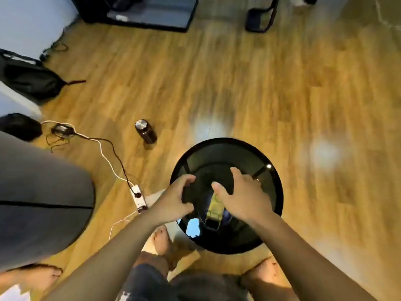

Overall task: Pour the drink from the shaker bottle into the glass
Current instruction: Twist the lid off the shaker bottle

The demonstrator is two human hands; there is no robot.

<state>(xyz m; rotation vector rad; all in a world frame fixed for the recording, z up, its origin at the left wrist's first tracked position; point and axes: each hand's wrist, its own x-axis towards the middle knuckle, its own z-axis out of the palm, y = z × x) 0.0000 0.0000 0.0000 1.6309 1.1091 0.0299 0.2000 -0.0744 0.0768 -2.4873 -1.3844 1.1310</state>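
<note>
Both hands (176, 199) (240, 197) open (blurred) over table (275, 177)

This looks like a room in a home, perhaps a living room or bedroom, though motion blur softens the far part. Warm wood-plank flooring (282, 94) runs throughout. A white power strip (138, 196) lies on the floor near left, with tangled cables (104, 146) trailing to a charger. A black bag (30, 81) slumps against the pale wall at far left. A dark bottle (145, 131) stands on the bare floor, a small round black tabletop (275, 192) sits near, and the person's feet (161, 240) are bare.
</note>
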